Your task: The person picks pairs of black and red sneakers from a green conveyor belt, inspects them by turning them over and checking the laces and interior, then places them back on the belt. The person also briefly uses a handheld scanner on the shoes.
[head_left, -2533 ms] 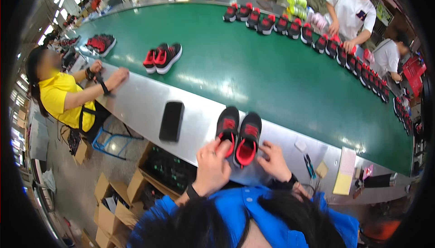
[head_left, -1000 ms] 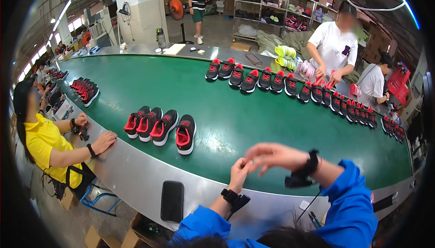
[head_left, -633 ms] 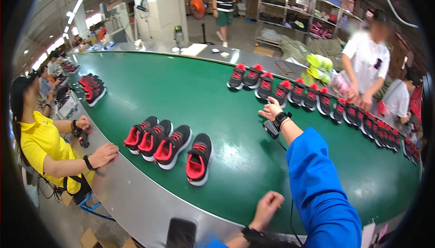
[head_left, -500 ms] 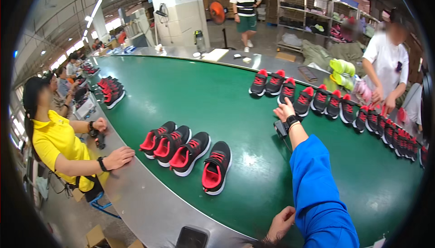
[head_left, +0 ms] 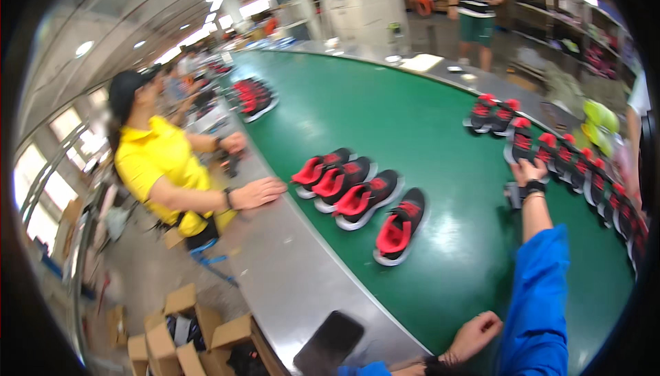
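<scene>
My right hand (head_left: 529,170), in a blue sleeve with a dark band at the wrist, reaches far over the green belt (head_left: 454,273). Its fingers close round the toe of a black sneaker (head_left: 520,144) with red laces and lining. That sneaker stands in a row of similar sneakers (head_left: 568,159) along the belt's far right side. Close to me, low over the belt, my left hand (head_left: 476,335) is curled with nothing visible in it. Several more sneakers (head_left: 370,201) stand in the middle of the belt, nearer the left edge.
A person in a yellow shirt (head_left: 161,156) sits at the left, one hand resting on the metal edge (head_left: 275,273). A dark phone (head_left: 330,341) lies on that edge. Cardboard boxes (head_left: 180,300) stand below. Farther off is another sneaker cluster (head_left: 254,97); a person in stripes (head_left: 476,5) stands beyond.
The view has swung left, so everything sits farther right. My right hand, earlier with fingers extended at the sneaker's toe, now closes round it. My left hand shows more fully.
</scene>
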### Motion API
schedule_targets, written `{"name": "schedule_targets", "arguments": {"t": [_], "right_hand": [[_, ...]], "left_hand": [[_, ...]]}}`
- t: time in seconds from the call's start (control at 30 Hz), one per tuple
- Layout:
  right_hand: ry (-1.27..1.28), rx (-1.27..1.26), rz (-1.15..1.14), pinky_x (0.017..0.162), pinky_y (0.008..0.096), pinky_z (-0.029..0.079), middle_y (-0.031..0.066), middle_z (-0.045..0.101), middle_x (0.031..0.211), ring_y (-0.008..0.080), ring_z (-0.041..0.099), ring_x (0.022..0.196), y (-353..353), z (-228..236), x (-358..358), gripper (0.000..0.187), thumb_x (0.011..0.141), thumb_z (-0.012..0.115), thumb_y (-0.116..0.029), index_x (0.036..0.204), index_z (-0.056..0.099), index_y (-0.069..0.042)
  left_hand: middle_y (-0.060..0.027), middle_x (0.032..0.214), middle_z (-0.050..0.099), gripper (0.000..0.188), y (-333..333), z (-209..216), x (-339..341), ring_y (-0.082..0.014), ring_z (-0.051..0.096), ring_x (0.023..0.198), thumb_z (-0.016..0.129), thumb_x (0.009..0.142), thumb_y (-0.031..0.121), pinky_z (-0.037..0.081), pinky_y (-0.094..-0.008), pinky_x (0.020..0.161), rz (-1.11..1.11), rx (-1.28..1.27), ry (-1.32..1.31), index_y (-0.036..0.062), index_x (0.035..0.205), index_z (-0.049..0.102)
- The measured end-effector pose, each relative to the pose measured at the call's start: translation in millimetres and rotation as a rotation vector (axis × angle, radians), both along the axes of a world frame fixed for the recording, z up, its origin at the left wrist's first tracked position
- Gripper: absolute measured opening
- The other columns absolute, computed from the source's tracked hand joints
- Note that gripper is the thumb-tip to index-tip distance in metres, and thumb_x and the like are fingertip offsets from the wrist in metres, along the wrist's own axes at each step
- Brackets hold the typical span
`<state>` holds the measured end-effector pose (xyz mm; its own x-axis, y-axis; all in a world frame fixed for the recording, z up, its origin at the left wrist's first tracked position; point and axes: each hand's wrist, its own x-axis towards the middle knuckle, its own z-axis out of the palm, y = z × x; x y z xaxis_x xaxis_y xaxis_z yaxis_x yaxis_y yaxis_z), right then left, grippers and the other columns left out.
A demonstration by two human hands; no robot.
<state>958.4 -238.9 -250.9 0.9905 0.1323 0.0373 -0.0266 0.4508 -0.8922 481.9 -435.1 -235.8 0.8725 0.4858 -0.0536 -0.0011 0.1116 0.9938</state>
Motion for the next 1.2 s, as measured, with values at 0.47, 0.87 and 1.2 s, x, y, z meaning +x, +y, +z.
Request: {"name": "schedule_targets", "arguments": {"t": [0.47, 0.87, 1.2], "right_hand": [[0.254, -0.186, 0.392, 0.045, 0.0335, 0.056, 0.0081, 0.055, 0.082, 0.0218, 0.062, 0.059, -30.3, -22.5, -11.8, 0.052, 0.074, 0.06, 0.008, 0.117, 0.043, -0.016], [-0.044, -0.78, 1.366, 0.047, 0.0384, 0.058, 0.0105, 0.056, 0.093, 0.021, 0.063, 0.063, -322.9, 117.4, -227.5, 0.038, 0.072, 0.06, 0.01, 0.105, 0.046, -0.004], [-0.227, -1.464, 0.932, 0.051, 0.0314, 0.054, 0.0111, 0.068, 0.073, 0.0221, 0.07, 0.068, -377.2, 113.0, -245.3, 0.04, 0.099, 0.045, -0.03, 0.082, 0.06, 0.004]], "left_hand": [[-0.0035, 0.086, 0.051, 0.018, -3.1, 13.7, 3.7, -0.0151, 0.048, 0.073, 0.059, 0.096, 0.022, 0.043, -0.0272, 0.073, 0.194, -0.04, 0.034, 0.0048, 0.095, 0.055], [-0.0141, 0.123, 0.048, 0.038, 17.4, 34.6, -6.9, -0.0298, 0.045, 0.116, 0.064, 0.093, 0.024, 0.037, -0.0394, 0.101, 0.918, 0.098, -0.001, 0.004, 0.122, 0.05], [-0.0003, 0.094, 0.058, 0.041, 35.1, 68.4, -20.4, -0.0143, 0.055, 0.085, 0.055, 0.099, 0.034, 0.042, -0.0362, 0.088, 0.379, -0.135, 0.066, 0.0178, 0.137, 0.056]]}}
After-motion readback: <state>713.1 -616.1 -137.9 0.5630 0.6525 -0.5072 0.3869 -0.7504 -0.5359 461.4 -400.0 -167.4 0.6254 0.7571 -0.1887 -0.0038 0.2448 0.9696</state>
